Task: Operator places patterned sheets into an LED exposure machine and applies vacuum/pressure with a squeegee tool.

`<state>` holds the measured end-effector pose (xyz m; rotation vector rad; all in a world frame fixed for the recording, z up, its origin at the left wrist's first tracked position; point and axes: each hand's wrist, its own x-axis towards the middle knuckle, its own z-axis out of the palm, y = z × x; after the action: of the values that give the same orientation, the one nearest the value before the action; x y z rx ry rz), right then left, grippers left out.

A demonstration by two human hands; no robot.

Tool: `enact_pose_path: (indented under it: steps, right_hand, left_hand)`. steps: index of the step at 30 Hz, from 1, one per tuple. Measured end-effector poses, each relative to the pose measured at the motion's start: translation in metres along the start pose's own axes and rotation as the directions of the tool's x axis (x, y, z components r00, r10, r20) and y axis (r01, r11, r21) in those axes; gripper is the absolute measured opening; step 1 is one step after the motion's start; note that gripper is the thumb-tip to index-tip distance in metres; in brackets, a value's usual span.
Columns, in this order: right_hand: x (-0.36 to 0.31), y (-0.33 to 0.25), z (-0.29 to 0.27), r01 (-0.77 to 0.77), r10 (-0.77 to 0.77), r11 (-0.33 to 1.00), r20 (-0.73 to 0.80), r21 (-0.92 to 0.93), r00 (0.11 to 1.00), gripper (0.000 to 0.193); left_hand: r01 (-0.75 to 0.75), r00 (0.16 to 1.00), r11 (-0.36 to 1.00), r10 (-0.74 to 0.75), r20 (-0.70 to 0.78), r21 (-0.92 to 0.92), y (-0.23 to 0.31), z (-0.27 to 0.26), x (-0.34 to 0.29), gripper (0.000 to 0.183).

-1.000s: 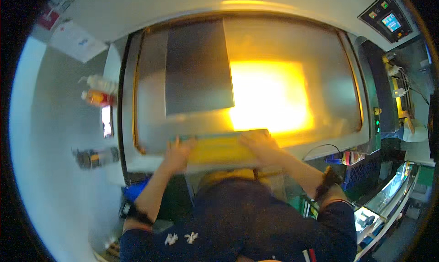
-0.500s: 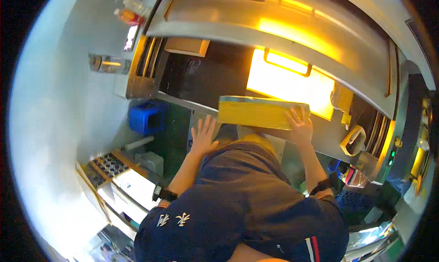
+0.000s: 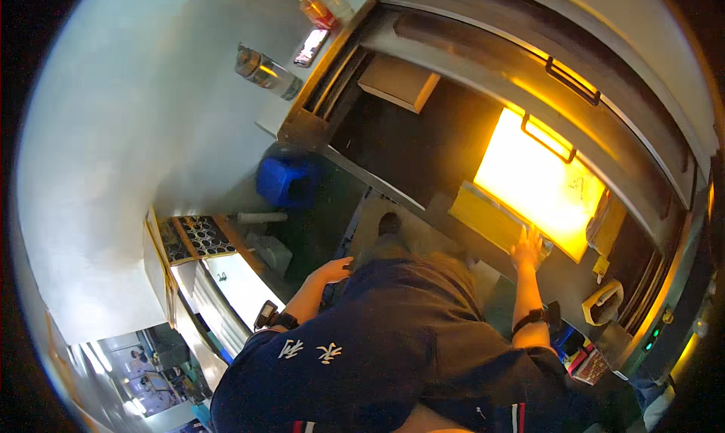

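A long yellow block (image 3: 483,215) that looks like a bundle of sheets lies on the dark bench, along the near edge of a brightly lit panel (image 3: 529,176). My right hand (image 3: 526,248) rests on the right end of this block, fingers stretched out rather than wrapped round it. Low beside my body, off to the left, my left hand (image 3: 332,270) is held away from the bench with its fingers extended. Nothing shows in it. What lies under the right palm is hidden.
A raised hood with a black handle (image 3: 549,138) spans the bench's far side. A brown box (image 3: 398,81) sits at the bench's far left. Beyond the left edge are a clear bottle (image 3: 268,72) and a phone (image 3: 310,47). A blue stool (image 3: 283,180) stands on the floor.
My view has turned, so the bench now slants across it. The yellow block is farther from my body, beside the lit panel. My left hand has drawn back from the bench edge.
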<state>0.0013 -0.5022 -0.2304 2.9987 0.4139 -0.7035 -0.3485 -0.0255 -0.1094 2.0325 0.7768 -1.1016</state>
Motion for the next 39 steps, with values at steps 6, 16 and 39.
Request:
enact_pose_path:
  steps: [6,16,39]
  right_hand:
    - [0.033,-0.109,-0.101,0.134,-0.067,0.989,-0.604,0.067,0.794,0.068]
    - [-0.018,-0.193,-0.091,-0.326,0.327,0.944,-0.021,0.052,0.945,0.05]
    - [-0.223,-0.285,-0.302,0.101,0.087,0.991,-0.996,0.087,0.008,0.017]
  left_hand:
    - [-0.19,0.979,0.982,0.189,-0.076,-0.002,-0.02,-0.095,0.053,0.067]
    - [-0.498,0.845,0.853,0.518,-0.132,0.157,-0.065,-0.275,0.076,0.065]
    - [-0.272,0.202,-0.388,0.872,-0.446,-0.881,0.198,-0.342,-0.073,0.124]
